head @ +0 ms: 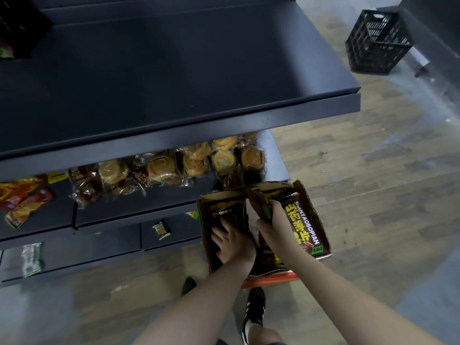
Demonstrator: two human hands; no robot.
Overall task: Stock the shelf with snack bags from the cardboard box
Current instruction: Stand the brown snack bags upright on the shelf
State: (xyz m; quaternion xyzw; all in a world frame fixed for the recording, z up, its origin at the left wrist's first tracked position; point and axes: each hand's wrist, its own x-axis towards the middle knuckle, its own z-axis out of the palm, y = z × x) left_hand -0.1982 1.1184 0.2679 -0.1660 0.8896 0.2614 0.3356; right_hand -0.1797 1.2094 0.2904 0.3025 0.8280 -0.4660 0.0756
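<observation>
Right hand grips a probably light, crinkly, slippery snack bag by its edge. At its 9 o'clock, left hand rests with fingers spread on bags inside the cardboard box.

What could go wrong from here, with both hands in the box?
1. The right hand pinches one brown snack bag by its edge only, so the bag may slip or crumple as it comes out.
2. The left hand lies flat on the bags in the cardboard box. What the box stands on is hidden, so pressing down might tip or shift it.

cardboard box right of shelf, snack bags inside it
</observation>
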